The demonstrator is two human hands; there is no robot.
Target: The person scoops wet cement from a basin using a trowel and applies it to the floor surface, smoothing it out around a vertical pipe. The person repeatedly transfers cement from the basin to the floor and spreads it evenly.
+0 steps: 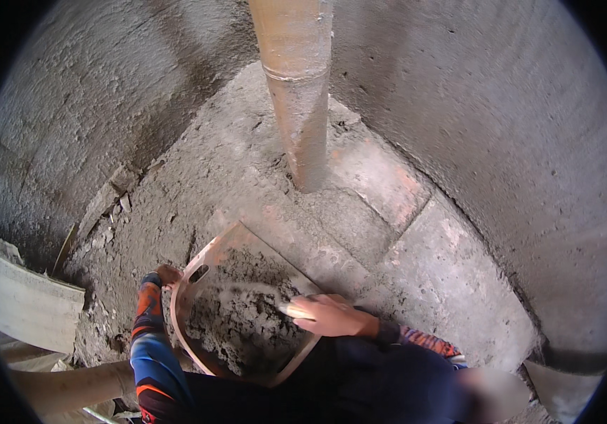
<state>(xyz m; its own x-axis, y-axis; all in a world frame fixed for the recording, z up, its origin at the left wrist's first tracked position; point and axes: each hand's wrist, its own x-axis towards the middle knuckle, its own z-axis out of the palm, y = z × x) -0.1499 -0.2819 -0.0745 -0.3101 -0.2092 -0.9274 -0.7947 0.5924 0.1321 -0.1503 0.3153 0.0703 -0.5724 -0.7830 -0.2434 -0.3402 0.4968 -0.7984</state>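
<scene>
A shallow wooden tray (pixel 189 277) with a curved side and a cut-out handhold rests on the rough floor close to me. Wet grey mortar (pixel 236 332) lies heaped in it. At the tray's left rim, beside the handhold, my left hand (pixel 169 275) is closed on the edge; its fingertips are partly hidden. My right hand (pixel 335 316) reaches over the right side of the tray, wrapped round the pale handle of a trowel (pixel 291 309). The trowel's blade is blurred and hard to tell from the mortar.
A thick round post (pixel 296 106) rises from the floor ahead. Rough grey walls (pixel 487 106) meet behind it. Flat slabs (pixel 452 261) cover the right-hand floor. Broken debris (pixel 116 201) and a pale curved board (pixel 27 290) lie left; a round pole (pixel 70 389) is lower left.
</scene>
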